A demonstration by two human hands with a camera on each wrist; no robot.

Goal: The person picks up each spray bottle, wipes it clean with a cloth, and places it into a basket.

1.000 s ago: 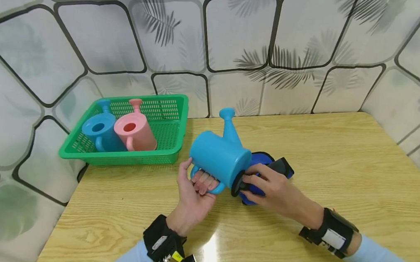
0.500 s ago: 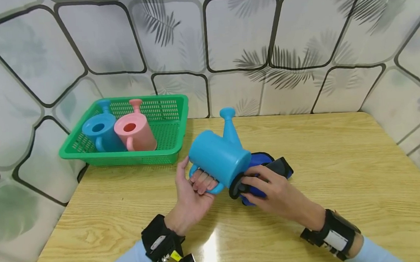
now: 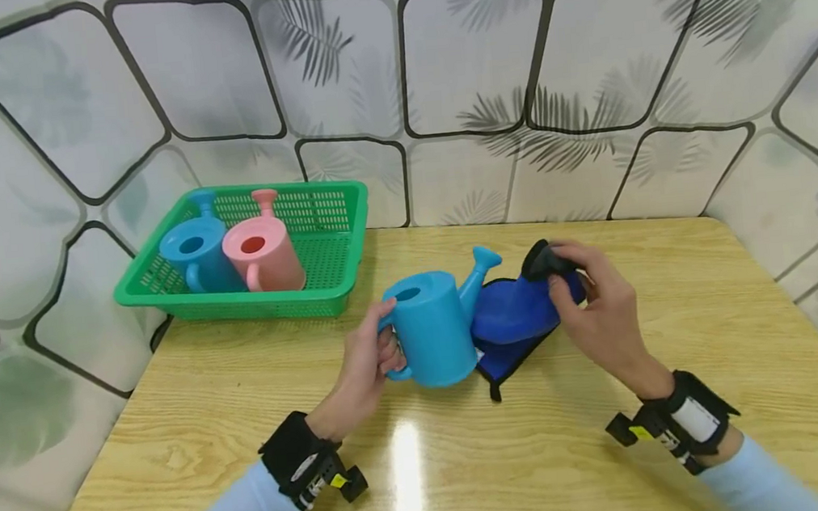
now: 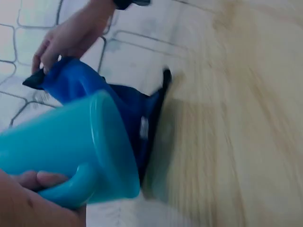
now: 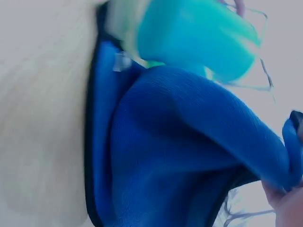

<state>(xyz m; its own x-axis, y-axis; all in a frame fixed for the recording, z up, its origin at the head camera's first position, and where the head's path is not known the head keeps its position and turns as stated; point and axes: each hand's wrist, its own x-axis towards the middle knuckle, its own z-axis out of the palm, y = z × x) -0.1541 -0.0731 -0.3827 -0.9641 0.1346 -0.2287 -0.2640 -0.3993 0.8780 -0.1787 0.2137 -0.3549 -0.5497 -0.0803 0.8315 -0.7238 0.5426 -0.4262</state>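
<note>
A blue watering can stands nearly upright above the table, its spout pointing right. My left hand grips it by the handle, the thumb at the upper rim. To its right, my right hand pinches a corner of a blue cloth with black edging and lifts it. The rest of that cloth droops onto the table behind the can's spout. In the left wrist view the can's base faces the cloth. The right wrist view is blurred, with the cloth filling its middle.
A green plastic basket stands at the back left of the wooden table. Inside it are another blue watering can and a pink watering can. A patterned curtain hangs behind the table.
The watering can has turned from tilted, base toward the right hand, to nearly upright. My right hand has moved away from the base, up and right, raising the cloth's corner.
</note>
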